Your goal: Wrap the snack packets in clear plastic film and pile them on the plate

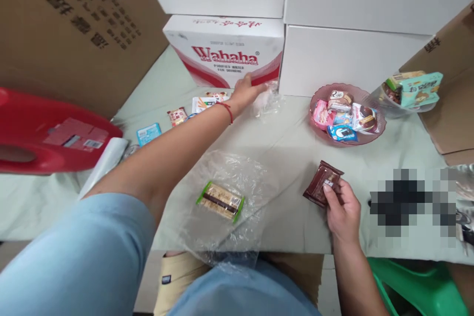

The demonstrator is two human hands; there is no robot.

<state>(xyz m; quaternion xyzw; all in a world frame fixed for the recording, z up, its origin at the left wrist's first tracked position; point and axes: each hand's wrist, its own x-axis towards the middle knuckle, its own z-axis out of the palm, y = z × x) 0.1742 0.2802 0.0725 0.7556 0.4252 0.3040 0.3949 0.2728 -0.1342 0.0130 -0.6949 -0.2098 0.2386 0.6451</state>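
Note:
My right hand (344, 207) pinches a dark brown snack packet (321, 183) above the front of the table. Stretched out to the back, my left hand (247, 93), with a red string at its wrist, is at a crumpled clear plastic wrapper (269, 103) before the Wahaba-style red and white carton (225, 54). Its thumb meets the plastic, and the other fingertips are partly hidden. Between my arms, a rice-cracker-like snack packet with green ends (221, 201) lies on a spread clear plastic bag (255, 177).
A pink bowl (314, 136) of wrapped snacks stands at the back right, beside a clear bowl (388, 103) with more packets. Several small packets, one blue (148, 134), lie left of my forearm. A red plastic object (55, 118) and cardboard (85, 19) border the left; white boxes (355, 59) the back.

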